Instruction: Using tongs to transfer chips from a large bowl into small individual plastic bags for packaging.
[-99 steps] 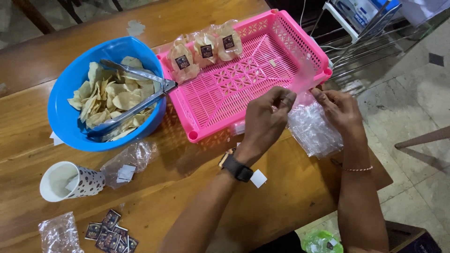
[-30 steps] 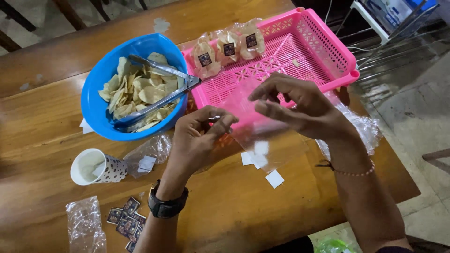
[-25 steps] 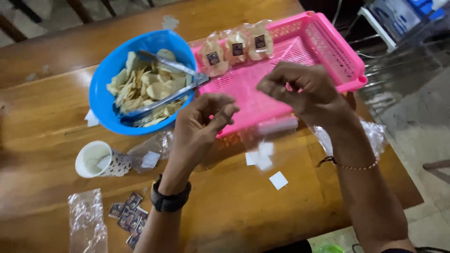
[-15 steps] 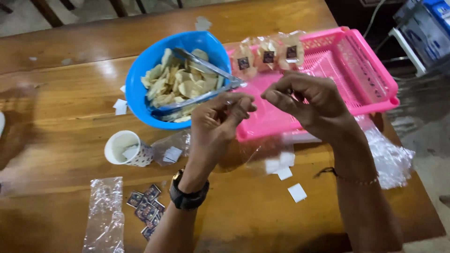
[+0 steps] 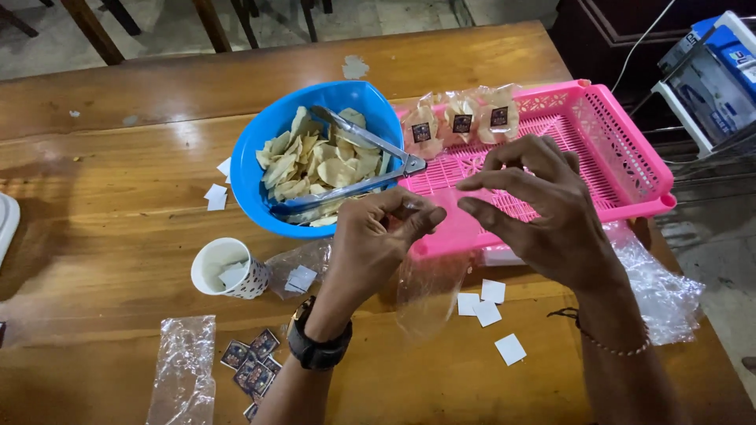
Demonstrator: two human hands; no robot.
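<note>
Both hands raised, fingertips pinched, nearly meeting.

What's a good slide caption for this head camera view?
Both hands, left hand and right hand, open a clear plastic bag beside a blue bowl of chips and pink tray.

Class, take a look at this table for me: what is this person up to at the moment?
A person holds a clear plastic bag up over the wooden table, pinching its top between the left hand and the right hand. A blue bowl of chips with metal tongs across it sits beside a pink tray holding three filled packets. A paper cup, small dark labels and white squares lie nearby.
</note>
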